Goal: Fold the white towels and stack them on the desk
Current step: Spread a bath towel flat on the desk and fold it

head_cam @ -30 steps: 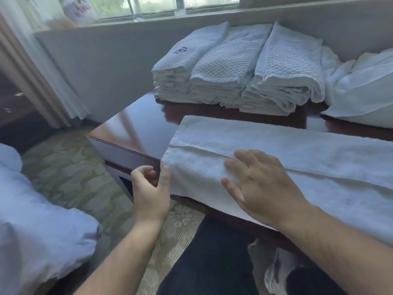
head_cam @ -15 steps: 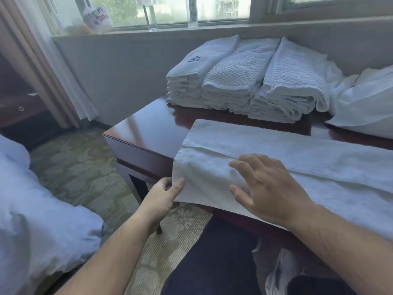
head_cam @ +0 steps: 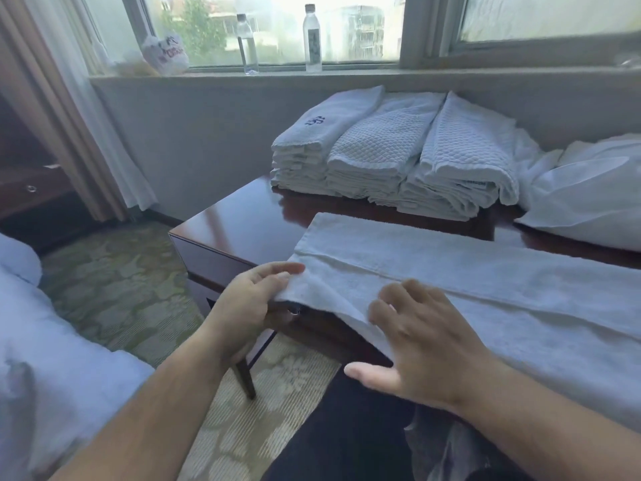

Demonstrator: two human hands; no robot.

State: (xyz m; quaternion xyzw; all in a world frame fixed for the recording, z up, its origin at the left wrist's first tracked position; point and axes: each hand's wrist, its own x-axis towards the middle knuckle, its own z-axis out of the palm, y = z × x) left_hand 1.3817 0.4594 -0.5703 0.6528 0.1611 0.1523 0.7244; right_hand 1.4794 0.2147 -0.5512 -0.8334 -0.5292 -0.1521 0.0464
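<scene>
The towel [head_cam: 451,282] lies lengthwise along the desk's [head_cam: 242,223] near edge. The left hand [head_cam: 249,303] pinches its left end corner, thumb on top; the right hand [head_cam: 419,341] rests on it, fingers spread.

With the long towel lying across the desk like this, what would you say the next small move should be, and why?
Probably lift the left end and carry it over toward the right to halve the length. The left hand already pinches the towel at its end corner, the right hand lies flat on it as an anchor, and the towel, folded lengthwise, lies as a long strip on the desk.
</scene>
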